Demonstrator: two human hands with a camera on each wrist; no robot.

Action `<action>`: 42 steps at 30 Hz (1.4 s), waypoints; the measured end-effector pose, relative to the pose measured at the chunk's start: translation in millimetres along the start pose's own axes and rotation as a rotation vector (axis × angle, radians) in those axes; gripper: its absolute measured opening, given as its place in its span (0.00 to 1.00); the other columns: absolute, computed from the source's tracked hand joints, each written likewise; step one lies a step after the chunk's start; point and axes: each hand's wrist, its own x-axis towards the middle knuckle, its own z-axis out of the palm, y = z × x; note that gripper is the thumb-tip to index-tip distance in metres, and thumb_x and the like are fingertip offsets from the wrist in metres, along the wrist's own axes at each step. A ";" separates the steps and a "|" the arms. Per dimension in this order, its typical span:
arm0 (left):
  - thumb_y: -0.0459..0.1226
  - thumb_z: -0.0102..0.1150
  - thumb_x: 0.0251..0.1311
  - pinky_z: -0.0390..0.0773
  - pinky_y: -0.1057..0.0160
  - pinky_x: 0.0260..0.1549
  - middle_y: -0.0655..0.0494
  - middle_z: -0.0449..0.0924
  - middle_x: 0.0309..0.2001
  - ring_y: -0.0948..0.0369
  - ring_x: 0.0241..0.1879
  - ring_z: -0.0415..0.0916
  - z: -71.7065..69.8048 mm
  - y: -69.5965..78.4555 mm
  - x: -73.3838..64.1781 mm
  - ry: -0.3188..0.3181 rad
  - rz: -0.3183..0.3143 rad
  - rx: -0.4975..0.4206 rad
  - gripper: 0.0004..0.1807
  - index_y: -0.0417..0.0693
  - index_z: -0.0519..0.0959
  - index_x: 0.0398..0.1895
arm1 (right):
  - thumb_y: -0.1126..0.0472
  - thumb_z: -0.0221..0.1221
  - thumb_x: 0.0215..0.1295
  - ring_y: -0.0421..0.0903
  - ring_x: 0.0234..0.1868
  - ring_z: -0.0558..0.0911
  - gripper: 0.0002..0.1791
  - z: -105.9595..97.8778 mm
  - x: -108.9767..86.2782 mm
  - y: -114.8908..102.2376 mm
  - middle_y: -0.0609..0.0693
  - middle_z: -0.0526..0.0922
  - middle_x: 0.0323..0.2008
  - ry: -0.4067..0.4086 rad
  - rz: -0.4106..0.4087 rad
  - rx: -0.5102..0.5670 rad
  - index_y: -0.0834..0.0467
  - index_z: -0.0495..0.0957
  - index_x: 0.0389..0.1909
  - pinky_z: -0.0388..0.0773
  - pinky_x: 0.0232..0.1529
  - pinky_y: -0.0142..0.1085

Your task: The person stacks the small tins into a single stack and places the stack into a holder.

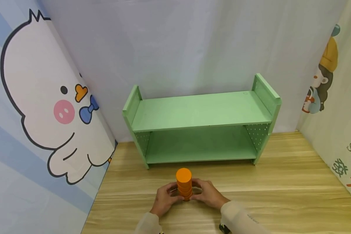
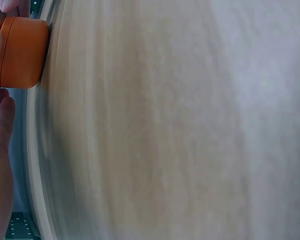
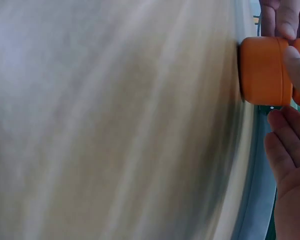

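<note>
Several orange round lidded jars (image 1: 184,182) stand in an upright stack on the wooden table, in front of the green shelf. My left hand (image 1: 165,197) holds the stack from the left, thumb low at the near side and fingers round the back. From the right my right hand (image 1: 207,193) holds it the same way. In the left wrist view the bottom jar (image 2: 24,52) has its base on the tabletop. The right wrist view has this jar (image 3: 262,71) too, with a seam below its lid and thumbs at that seam.
A green two-tier shelf (image 1: 199,110) with perforated sides stands at the back of the wooden table (image 1: 295,182). Behind it hangs a pale curtain (image 1: 175,48). Cartoon-printed cloths line the left and right sides. A small dark object (image 1: 224,228) shows by the right sleeve.
</note>
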 end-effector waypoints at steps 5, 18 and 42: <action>0.22 0.74 0.47 0.82 0.58 0.52 0.32 0.77 0.57 0.40 0.56 0.77 1.4 -0.3 0.1 0.015 -0.005 -0.015 0.30 0.27 0.77 0.57 | 0.64 0.73 0.56 0.59 0.60 0.78 0.34 4.3 -0.3 3.8 0.62 0.78 0.60 0.024 -0.007 0.032 0.66 0.73 0.63 0.75 0.61 0.52; 0.22 0.74 0.47 0.84 0.58 0.49 0.31 0.79 0.54 0.40 0.53 0.80 5.2 0.7 -3.7 0.035 0.018 0.026 0.28 0.28 0.78 0.55 | 0.64 0.72 0.57 0.60 0.59 0.79 0.32 11.1 -1.7 4.5 0.63 0.79 0.58 0.070 0.016 0.060 0.66 0.73 0.62 0.75 0.61 0.52; 0.28 0.75 0.50 0.81 0.55 0.53 0.37 0.81 0.53 0.44 0.54 0.80 7.2 41.8 15.8 0.008 0.091 0.142 0.27 0.31 0.80 0.55 | 0.60 0.72 0.59 0.56 0.60 0.79 0.30 -25.9 4.5 -25.2 0.57 0.80 0.59 0.054 0.006 0.027 0.63 0.75 0.62 0.74 0.63 0.54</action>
